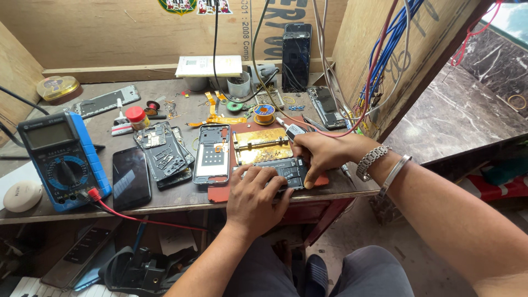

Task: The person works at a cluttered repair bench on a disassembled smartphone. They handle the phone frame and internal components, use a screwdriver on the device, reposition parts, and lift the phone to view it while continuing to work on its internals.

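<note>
Left hand (254,193) presses flat, fingers together, on the opened phone (286,171); right hand (322,154) pinches a probe (291,130) at its far edge. Probing seems under way; the next touch needs a steady tip.

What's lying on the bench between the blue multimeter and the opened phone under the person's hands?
In the head view: a dark phone, stacked phone frames and a white-backed opened phone.

**Worn wood, glossy glass, bright metal**

The table (110,206) is dull, scuffed wood; the walls (110,33) are rough plywood. The black phone (131,177) shows glossy glass. The multimeter (61,159) is matt blue plastic. The bracelet (372,160) is shiny metal, the mat (220,192) matt red rubber.
</note>
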The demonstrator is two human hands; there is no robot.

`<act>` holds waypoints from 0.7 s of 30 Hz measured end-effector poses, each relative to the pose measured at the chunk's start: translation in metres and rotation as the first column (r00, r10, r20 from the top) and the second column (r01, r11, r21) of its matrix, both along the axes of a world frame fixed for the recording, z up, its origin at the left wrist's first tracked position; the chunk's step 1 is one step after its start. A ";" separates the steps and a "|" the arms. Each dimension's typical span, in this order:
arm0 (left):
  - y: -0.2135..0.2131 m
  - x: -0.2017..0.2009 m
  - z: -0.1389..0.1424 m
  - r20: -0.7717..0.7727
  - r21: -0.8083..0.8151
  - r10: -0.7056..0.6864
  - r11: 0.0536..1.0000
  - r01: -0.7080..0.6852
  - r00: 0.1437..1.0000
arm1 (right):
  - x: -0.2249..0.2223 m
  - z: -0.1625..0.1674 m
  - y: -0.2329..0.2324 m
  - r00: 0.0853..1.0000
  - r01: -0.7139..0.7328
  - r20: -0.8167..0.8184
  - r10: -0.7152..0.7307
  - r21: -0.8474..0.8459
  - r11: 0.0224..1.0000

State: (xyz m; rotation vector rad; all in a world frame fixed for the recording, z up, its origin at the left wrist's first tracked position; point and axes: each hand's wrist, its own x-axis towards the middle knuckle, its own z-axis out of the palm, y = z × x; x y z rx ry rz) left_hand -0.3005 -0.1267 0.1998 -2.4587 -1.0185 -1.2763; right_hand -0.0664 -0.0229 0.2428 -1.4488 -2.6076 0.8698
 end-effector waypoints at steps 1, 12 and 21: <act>0.001 0.000 0.001 -0.003 -0.005 -0.001 1.000 0.001 1.000 | 0.000 0.000 0.000 1.000 0.003 -0.025 -0.003 -0.013 1.000; -0.002 -0.001 0.001 0.005 -0.021 -0.004 1.000 0.004 1.000 | 0.006 0.003 -0.033 0.962 0.168 -0.206 -0.181 -0.078 0.983; 0.003 -0.001 -0.002 -0.004 -0.017 0.005 1.000 -0.005 1.000 | 0.014 -0.029 -0.076 0.509 0.185 -0.817 -0.273 -0.206 0.961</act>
